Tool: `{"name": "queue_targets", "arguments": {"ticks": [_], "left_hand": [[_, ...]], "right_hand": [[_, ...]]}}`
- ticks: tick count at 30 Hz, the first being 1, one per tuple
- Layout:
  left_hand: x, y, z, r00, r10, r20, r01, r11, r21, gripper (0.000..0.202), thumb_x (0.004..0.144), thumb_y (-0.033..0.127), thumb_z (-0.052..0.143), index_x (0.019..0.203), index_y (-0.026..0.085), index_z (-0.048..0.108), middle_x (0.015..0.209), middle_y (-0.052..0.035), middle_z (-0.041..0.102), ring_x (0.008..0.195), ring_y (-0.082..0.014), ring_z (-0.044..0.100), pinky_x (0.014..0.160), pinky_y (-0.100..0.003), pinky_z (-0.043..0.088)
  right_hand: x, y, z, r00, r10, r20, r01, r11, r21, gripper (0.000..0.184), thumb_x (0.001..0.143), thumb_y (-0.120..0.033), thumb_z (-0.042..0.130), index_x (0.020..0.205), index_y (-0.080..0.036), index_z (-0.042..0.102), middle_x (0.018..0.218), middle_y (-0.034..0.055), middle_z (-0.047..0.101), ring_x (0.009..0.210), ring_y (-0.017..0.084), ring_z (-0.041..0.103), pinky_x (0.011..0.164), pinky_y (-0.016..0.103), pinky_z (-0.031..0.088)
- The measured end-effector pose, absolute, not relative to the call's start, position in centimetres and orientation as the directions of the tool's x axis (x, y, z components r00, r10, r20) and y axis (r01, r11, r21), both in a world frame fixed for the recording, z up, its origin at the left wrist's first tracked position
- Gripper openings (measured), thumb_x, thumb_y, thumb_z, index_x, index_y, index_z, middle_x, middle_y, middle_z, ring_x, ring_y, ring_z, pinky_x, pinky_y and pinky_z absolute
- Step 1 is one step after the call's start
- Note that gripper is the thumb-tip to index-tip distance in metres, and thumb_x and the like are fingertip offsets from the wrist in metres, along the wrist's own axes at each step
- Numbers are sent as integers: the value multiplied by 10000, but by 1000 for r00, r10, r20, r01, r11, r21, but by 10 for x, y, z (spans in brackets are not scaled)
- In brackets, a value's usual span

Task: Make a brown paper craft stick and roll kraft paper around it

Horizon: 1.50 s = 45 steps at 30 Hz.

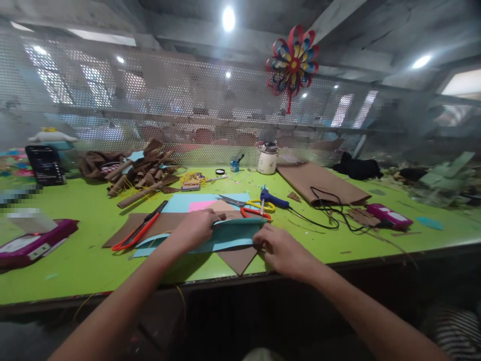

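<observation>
My left grip [195,228] and right grip [281,250] both pinch the blue sheet [235,236]; edge curled up, crease not yet flattened.

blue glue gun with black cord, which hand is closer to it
Right. The right hand grips the teal paper sheet just short of the blue glue gun; the left hand holds its other end, further left.

Left grip [195,228] and right grip [281,250] pinch closed, forearms outstretched.

Scissors [252,207] behind the paper sheet [233,239], jar [267,160] farther back on the table [86,263].
</observation>
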State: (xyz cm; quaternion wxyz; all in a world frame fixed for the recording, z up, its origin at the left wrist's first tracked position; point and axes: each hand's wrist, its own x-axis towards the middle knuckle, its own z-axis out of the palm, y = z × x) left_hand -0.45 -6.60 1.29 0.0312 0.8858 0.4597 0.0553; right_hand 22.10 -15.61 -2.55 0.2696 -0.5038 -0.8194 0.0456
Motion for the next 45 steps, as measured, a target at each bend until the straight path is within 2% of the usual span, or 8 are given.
{"name": "queue_targets", "arguments": {"ticks": [7,13,18,25,31,35,39,45], "left_hand": [[-12,-56,-1,654,744,137,734,-667,125,443,754,142,438,1125,270,644,1181,-58,612,1038,-222,574,884,-299,418],[-14,-66,-2,653,746,135,735,-666,126,466,747,164,455,1187,211,603,1248,-81,570,1098,-243,546,937,-325,410],[-22,-76,-2,645,753,132,741,-658,133,558,761,245,470,1319,211,469,1399,-65,423,1200,-255,471,982,-344,386],[-30,-86,0,640,760,116,745,-650,146,635,768,397,520,1366,225,395,1447,-59,345,1229,-261,434,1016,-350,349],[-20,-97,1,614,778,131,753,-627,200,722,733,611,525,1328,211,437,1420,-79,381,1153,-273,500,925,-327,403],[-20,-90,5,598,788,149,773,-616,154,497,799,489,501,1196,197,563,1299,-103,497,1013,-247,572,817,-306,428],[-30,-74,13,711,700,65,692,-713,110,300,789,334,522,1023,213,667,1147,-80,601,919,-216,599,767,-281,431],[-48,-53,17,771,632,77,623,-774,118,239,810,263,501,925,224,706,991,-48,670,857,-176,608,758,-248,427]], "right_hand": [[261,-139,-34,-52,913,404,879,234,-416,173,752,-138,582,913,-146,645,786,55,603,650,156,527,660,306,426],[256,-121,-43,-122,839,530,810,393,-435,83,744,-102,584,729,-171,628,759,35,567,705,159,527,656,279,412],[259,-125,-47,-186,804,565,792,463,-398,119,765,-82,537,727,-169,608,773,44,537,687,158,515,622,272,396],[258,-110,-38,-149,805,574,798,441,-411,129,757,-92,499,685,-171,571,728,45,578,681,166,528,638,277,401],[267,-90,-38,-86,818,569,802,396,-448,105,712,-138,508,694,-173,606,693,48,637,643,178,565,618,283,413],[272,-89,-42,-54,818,573,800,378,-465,107,712,-174,520,701,-177,626,680,53,650,620,183,570,595,288,421],[272,-89,-42,-24,802,597,750,410,-520,116,734,-217,527,722,-172,632,744,63,669,665,188,594,627,300,445],[274,-83,-43,89,909,408,507,311,-804,97,723,-272,594,727,-175,598,614,39,666,552,177,620,576,300,501]]}}
